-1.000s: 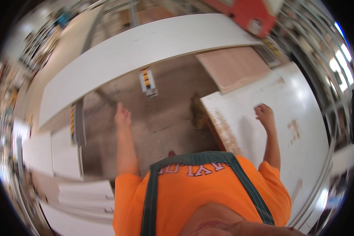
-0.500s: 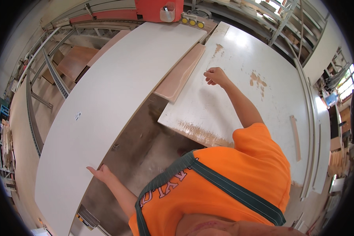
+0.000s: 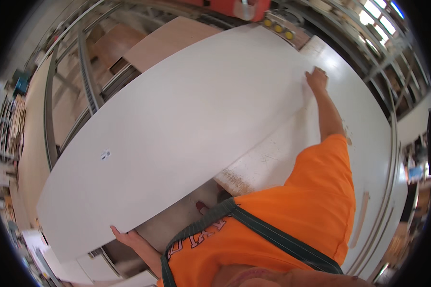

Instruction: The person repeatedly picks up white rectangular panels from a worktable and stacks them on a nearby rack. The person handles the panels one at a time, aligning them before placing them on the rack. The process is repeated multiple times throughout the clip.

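Observation:
A long white panel (image 3: 187,110) with a small printed sticker (image 3: 105,154) stretches from the lower left to the upper right. My left hand (image 3: 129,237) grips its near edge at the lower left, thumb on top and the other fingers hidden beneath. At the panel's right-hand edge, my right hand (image 3: 317,80) is closed on it; its fingertips are partly out of sight. The panel's right part lies over a worn white tabletop (image 3: 268,165), whose near edge is scuffed to bare brown.
Left of the panel runs a metal frame with rails (image 3: 87,71), beside brown boards (image 3: 172,40). A red machine (image 3: 251,8) with yellow round parts (image 3: 278,28) stands at the far end. Racks (image 3: 388,52) line the right. A narrow strip (image 3: 360,217) lies on the tabletop.
The panel has swung right over the tabletop, covering the brown board beside it. My right hand has moved up and right, from free air onto the panel's edge. My left hand keeps its hold.

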A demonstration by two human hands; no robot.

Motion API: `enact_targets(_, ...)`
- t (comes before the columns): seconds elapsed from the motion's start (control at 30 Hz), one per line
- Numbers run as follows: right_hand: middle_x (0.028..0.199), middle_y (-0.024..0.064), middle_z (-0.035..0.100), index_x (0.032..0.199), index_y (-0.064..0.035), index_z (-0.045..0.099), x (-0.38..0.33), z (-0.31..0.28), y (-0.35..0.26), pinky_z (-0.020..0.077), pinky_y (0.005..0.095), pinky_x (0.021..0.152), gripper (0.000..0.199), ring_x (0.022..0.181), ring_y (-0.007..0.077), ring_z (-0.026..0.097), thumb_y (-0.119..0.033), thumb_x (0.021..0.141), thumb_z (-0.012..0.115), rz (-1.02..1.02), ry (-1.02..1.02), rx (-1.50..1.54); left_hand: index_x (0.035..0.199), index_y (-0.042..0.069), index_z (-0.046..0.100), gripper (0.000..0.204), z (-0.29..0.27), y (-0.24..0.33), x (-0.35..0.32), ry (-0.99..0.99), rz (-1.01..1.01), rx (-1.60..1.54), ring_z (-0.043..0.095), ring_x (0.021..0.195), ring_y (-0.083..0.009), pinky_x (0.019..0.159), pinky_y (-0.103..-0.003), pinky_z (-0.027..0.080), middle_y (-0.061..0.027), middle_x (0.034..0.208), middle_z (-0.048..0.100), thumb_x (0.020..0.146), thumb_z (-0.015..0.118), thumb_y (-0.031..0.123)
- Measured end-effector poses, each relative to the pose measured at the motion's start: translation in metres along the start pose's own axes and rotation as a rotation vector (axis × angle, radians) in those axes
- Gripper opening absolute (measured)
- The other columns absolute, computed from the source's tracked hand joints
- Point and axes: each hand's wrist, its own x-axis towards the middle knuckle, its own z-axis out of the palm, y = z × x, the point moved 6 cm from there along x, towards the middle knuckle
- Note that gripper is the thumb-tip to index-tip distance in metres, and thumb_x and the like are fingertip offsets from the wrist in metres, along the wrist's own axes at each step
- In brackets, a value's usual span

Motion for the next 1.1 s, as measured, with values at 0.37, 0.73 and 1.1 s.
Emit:
enact_targets(0.37, 0.111, 0.0275, 0.065, 0.128, 0.0067, 0.053, 0.097, 0.118, 0.036, 0.0468, 0.0486, 0.094, 0.072, 0.109, 0.0406, 0.06, -0.055, 0.09, 0.055, 0.012, -0.158, 0.212, 0.128, -0.005, 0.05, 0.042, -0.051, 0.018, -0.008, 0.13, 0.17, -0.152, 0.058, 0.114, -0.0327, 0.099, -0.044, 0.047, -0.0183, 0.125, 0.059, 0.094, 0.058, 0.018)
enact_targets(0.73, 0.108, 0.0274, 0.066, 0.12, 0.0095, 0.057, 0.012, 0.026, 0.047, 0.0479, 0.0469, 0.093, 0.074, 0.105, 0.0407, 0.061, -0.058, 0.089, 0.055, 0.058, -0.186, 0.423, 0.125, -0.006, 0.051, 0.039, -0.087, 0.071, -0.008, 0.103, 0.234, -0.189, 0.058, 0.111, -0.034, 0.097, -0.045, 0.049, -0.019, 0.123, 0.059, 0.094, 0.057, 0.017)
enact_targets(1.1, 0.106, 0.0273, 0.067, 0.112, 0.0122, 0.06, -0.067, -0.082, -0.041, 0.0491, 0.0452, 0.092, 0.077, 0.102, 0.0409, 0.062, -0.061, 0.088, 0.055, 0.028, -0.209, 0.622, 0.127, -0.006, 0.05, 0.041, -0.2, 0.162, 0.006, 0.188, 0.279, -0.292, 0.056, 0.115, -0.0356, 0.099, -0.047, 0.047, -0.0197, 0.126, 0.058, 0.094, 0.055, 0.018)
